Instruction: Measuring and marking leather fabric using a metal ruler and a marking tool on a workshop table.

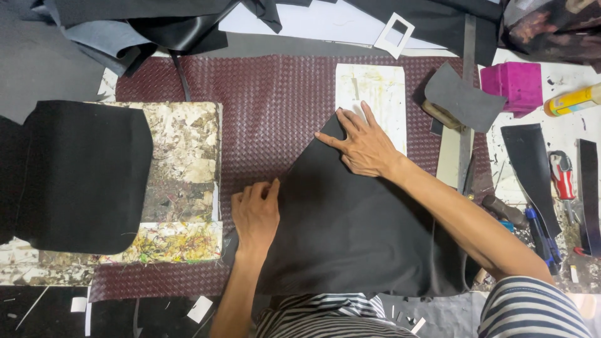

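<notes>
The black sheet lies folded on the woven mat, uncut, both the left hand and right hand spread flat, pressing its edges.

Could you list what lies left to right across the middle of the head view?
Black rounded piece → left hand → black sheet → right hand → metal ruler → red-handled tool.

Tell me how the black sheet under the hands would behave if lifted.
Probably floppy: the black sheet lies flat on the woven mat and drapes over the table edge. Likely light, being thin. The left hand and right hand pressing it suggest it shifts easily.
</notes>
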